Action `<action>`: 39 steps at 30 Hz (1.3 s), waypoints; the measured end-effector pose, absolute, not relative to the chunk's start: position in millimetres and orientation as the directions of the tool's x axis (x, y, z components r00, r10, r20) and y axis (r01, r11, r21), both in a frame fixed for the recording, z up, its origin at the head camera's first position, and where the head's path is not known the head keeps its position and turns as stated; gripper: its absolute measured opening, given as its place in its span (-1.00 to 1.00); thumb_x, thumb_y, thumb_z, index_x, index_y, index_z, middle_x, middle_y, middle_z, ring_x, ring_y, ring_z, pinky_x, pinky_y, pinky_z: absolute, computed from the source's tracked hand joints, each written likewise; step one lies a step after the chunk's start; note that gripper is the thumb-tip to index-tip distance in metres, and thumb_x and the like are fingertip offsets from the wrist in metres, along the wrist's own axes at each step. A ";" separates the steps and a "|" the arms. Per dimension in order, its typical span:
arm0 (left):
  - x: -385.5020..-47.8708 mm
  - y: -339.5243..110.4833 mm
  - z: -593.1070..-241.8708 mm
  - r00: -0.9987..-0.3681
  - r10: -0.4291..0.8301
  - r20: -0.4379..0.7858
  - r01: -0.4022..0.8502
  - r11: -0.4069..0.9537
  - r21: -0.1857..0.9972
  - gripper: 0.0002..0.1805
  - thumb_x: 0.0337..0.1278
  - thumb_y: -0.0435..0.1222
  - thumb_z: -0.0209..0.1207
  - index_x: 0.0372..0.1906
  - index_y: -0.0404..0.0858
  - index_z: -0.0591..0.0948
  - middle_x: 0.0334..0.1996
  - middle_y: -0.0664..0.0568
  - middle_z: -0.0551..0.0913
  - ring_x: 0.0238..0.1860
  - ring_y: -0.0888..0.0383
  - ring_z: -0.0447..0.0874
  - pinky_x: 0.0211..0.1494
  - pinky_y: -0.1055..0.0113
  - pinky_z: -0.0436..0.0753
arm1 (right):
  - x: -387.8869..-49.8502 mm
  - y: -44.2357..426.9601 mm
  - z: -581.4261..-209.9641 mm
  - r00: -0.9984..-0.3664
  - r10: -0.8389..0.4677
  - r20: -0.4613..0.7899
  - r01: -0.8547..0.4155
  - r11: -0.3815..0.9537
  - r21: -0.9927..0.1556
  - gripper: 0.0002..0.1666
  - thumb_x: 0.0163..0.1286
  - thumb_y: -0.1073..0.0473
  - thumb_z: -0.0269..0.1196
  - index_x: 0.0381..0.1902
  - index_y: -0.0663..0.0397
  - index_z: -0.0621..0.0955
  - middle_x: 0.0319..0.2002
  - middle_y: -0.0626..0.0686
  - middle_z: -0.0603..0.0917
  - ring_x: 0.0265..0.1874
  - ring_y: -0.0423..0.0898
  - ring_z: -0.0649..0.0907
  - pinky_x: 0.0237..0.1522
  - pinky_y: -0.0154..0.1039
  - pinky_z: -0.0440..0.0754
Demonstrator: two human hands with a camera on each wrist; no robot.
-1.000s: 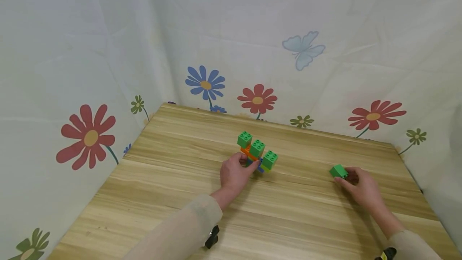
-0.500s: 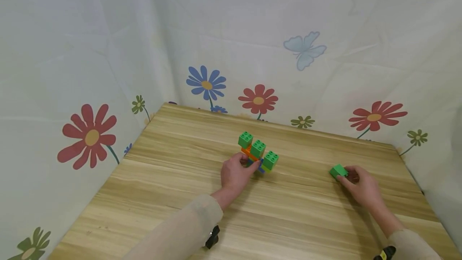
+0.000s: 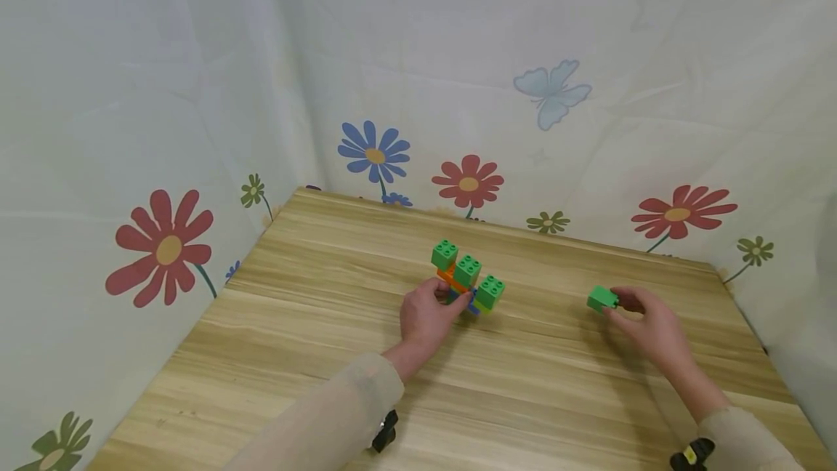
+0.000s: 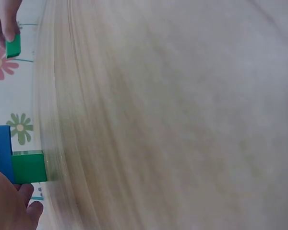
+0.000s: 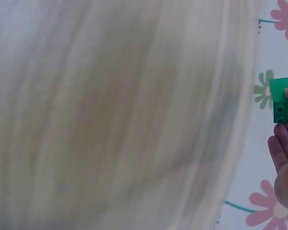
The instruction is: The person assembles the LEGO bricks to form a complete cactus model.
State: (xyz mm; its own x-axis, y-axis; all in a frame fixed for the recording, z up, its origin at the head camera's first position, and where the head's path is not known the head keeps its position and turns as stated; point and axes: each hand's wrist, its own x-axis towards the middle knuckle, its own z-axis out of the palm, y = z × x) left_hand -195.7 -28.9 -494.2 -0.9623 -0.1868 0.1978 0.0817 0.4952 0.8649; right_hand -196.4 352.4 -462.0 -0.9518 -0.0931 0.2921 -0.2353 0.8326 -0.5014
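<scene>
Near the middle of the table, my left hand [image 3: 425, 315] grips a built-up toy brick model [image 3: 467, 271] between thumb and fingers. Three green bricks with studs facing up top the model, over orange, blue and lime pieces. From the left wrist view, a green brick [image 4: 30, 166] at the model's base meets the table beneath a blue brick [image 4: 4, 151]. To the right, my right hand [image 3: 657, 329] pinches a loose green brick [image 3: 600, 299], held above the table and apart from the model. Its studs [image 5: 287, 114] face the palm side in the right wrist view.
The wood-grain table [image 3: 314, 296] meets pale cloth walls [image 3: 418, 57] printed with flowers and a butterfly, behind and at both sides. Dark wrist devices [image 3: 384, 431] sit below both sleeves.
My right hand has lifted the loose green brick and shifted it slightly left, and the brick has turned in the fingers. My left hand and the model have stayed in place.
</scene>
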 end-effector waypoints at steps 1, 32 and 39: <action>-195.8 -28.8 -494.5 -0.962 -0.186 0.198 0.081 0.497 0.864 -0.62 0.17 0.04 0.55 -0.19 -0.18 0.78 -0.22 0.05 0.86 -0.15 0.09 0.81 -0.03 0.10 0.75 | -196.7 350.5 -460.3 -0.949 -0.102 0.299 -0.246 0.832 -0.497 -0.45 0.52 0.10 0.42 0.29 0.34 0.60 0.15 0.39 0.68 0.11 0.35 0.68 0.10 0.36 0.64; -195.9 -28.0 -493.1 -0.964 -0.192 0.185 0.062 0.512 0.857 -0.63 0.17 0.05 0.54 -0.21 -0.15 0.76 -0.22 0.09 0.85 -0.15 0.11 0.79 -0.04 0.13 0.73 | -208.6 307.6 -441.8 -0.874 -0.422 0.243 -0.484 0.803 -0.348 -0.60 0.29 0.27 0.55 0.07 0.22 0.76 -0.11 0.08 0.69 -0.11 0.08 0.73 -0.04 0.21 0.73; -196.8 -27.9 -493.5 -0.962 -0.195 0.194 0.069 0.512 0.856 -0.64 0.15 0.04 0.55 -0.22 -0.14 0.76 -0.24 0.10 0.85 -0.16 0.12 0.79 -0.06 0.14 0.74 | -210.6 302.7 -443.9 -0.844 -0.473 0.252 -0.535 0.780 -0.325 -0.61 0.24 0.30 0.57 0.03 0.24 0.77 -0.15 0.04 0.69 -0.16 0.03 0.74 -0.10 0.13 0.76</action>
